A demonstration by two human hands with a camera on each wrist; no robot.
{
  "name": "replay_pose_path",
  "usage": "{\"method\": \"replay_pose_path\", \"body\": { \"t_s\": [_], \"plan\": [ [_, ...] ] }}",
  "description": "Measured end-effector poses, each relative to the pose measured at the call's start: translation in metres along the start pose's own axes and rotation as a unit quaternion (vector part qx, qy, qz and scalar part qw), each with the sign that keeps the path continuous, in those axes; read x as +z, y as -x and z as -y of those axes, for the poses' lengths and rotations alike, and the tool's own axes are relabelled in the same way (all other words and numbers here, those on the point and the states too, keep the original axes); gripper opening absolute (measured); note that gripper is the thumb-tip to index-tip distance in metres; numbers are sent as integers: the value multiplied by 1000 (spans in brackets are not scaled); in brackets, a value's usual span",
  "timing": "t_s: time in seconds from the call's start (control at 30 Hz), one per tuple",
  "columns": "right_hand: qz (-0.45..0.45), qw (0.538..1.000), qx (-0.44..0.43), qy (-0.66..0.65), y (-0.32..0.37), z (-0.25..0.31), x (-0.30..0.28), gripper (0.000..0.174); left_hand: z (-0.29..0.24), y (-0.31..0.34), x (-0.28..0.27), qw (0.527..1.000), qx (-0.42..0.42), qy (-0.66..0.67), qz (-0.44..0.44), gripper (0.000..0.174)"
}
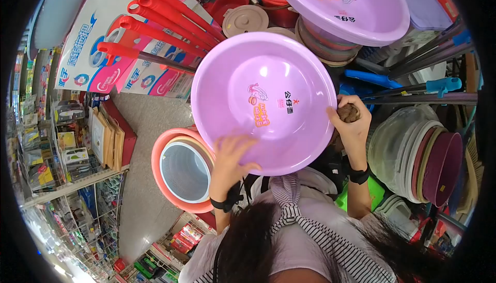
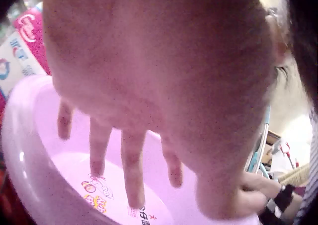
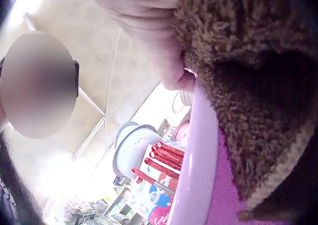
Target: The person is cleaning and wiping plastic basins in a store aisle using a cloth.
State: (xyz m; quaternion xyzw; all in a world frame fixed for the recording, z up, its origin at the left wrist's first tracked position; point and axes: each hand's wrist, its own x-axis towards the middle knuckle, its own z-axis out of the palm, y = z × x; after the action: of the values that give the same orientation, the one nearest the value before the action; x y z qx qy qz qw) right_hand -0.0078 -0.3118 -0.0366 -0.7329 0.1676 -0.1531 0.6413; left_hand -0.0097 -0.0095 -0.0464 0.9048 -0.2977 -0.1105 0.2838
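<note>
A large lilac basin (image 1: 227, 81) with printed cartoon figures and lettering faces up in front of the person. The left hand (image 1: 227, 161) is over its near left side, fingers spread. In the left wrist view this palm (image 2: 159, 61) is bare, with straight fingers pointing into the basin. At the basin's right edge, the right hand (image 1: 357, 128) grips a bunched brown fluffy cloth (image 1: 349, 113), its thumb right at the rim. The right wrist view shows the cloth (image 3: 213, 21) close up against the outside of the basin.
More lilac basins (image 1: 382, 4) are stacked at the back right. Red-handled mops (image 1: 170, 35) lean by printed boxes (image 1: 82, 40). Nested buckets (image 1: 186, 172) stand on the floor at left, and more tubs (image 1: 439, 164) at right. Goods shelves (image 1: 67, 179) line the left.
</note>
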Motion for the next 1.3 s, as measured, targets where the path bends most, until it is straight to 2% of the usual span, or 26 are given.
{"method": "replay_pose_path", "body": {
  "t_s": [0.07, 0.1, 0.17, 0.2, 0.23, 0.27, 0.3, 0.37, 0.4, 0.47, 0.6, 0.7, 0.77, 0.8, 0.87, 0.93, 0.97, 1.0, 1.07, 1.3],
  "plan": [
    [-3, 999, -14, 28, 1, -1, -1, 23, 18, 12, 4, 973, -123, 4, -197, 68],
    [-2, 999, -14, 29, 1, 0, 0, 23, 26, 15, 5, 973, -124, 5, -197, 68],
    [-4, 999, -18, 45, 1, 0, 2, 23, 40, 17, 8, 881, -244, -94, -394, 68],
    [-3, 999, -19, 45, 0, -1, 2, 23, 46, 17, 8, 880, -245, -94, -396, 68],
    [-1, 999, -14, 38, -1, -4, 2, 23, 50, 18, 8, 865, -291, 54, -406, 69],
    [1, 999, -9, 31, -2, -6, 2, 23, 55, 20, 8, 828, -330, 201, -407, 69],
    [4, 1000, -10, 29, -3, -6, 2, 23, 63, 25, 7, 827, -330, 200, -410, 69],
    [2, 1000, -3, 15, -5, -6, 4, 23, 75, 35, 6, 803, -340, 431, -234, 67],
    [3, 1000, -4, 14, -6, -6, 5, 23, 70, 33, 5, 803, -339, 431, -235, 67],
    [-4, 1000, -7, 23, -7, -5, 4, 23, 54, 29, 6, 763, -316, 507, -247, 63],
    [1, 1000, 10, 8, -13, -7, -5, 23, 44, 26, 2, 768, -326, 488, -258, 61],
    [-100, 993, -46, 52, -13, -2, -13, 21, 29, 21, -6, 765, -298, 485, -302, 57],
    [-161, 974, -117, 110, -10, 11, -19, 21, 18, 19, -15, 808, -313, 401, -296, 55],
    [-177, 962, -159, 137, -7, 18, -23, 21, 14, 17, -17, 808, -313, 402, -296, 55],
    [-179, 962, -160, 129, -1, 38, -20, 21, 8, 14, -19, 834, -286, 356, -309, 51],
    [-144, 952, -231, 141, 4, 54, -10, 22, 2, 8, -21, 847, -282, 328, -309, 49],
    [-115, 947, -239, 180, 6, 61, -4, 25, 0, 6, -22, 859, -276, 298, -311, 46],
    [-71, 959, -231, 147, 7, 65, 6, 28, -3, 4, -22, 860, -274, 299, -309, 46],
    [20, 952, -252, 170, 0, 64, 26, 31, -6, 2, -22, 861, -271, 298, -310, 46],
    [68, 935, -266, 224, -34, 20, 101, 37, -12, 1, -17, 868, -279, 264, -314, 47]
  ]
}}
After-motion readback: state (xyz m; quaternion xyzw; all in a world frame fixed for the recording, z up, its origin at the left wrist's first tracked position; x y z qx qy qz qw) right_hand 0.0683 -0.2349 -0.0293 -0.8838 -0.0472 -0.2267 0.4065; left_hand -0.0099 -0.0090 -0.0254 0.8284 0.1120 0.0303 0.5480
